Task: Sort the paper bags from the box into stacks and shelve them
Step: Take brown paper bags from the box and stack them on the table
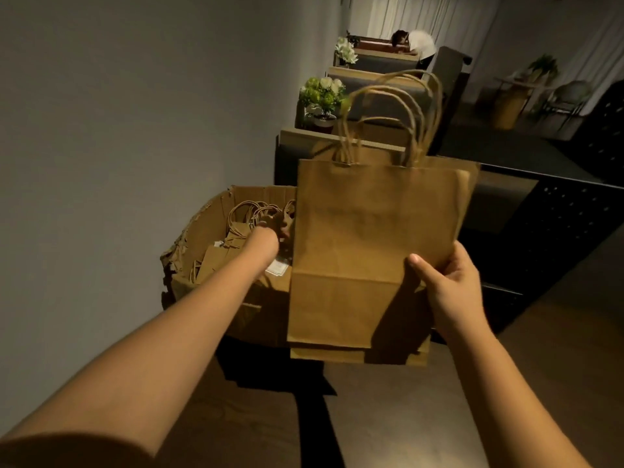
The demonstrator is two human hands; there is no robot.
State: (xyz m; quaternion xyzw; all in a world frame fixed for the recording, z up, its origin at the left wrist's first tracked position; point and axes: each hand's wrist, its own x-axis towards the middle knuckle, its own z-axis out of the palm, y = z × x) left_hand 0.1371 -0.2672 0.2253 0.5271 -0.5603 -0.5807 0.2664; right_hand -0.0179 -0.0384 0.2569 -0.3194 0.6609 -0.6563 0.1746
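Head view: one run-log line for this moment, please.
left hand: reaching into box | right hand: holds bag stack | shelving: not yet

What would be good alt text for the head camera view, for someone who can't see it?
A person's right hand holds a small stack of flat brown paper bags upright by a lower corner, while the left hand reaches into a torn cardboard box of more bags. Behind are dim booth seats and potted flowers.
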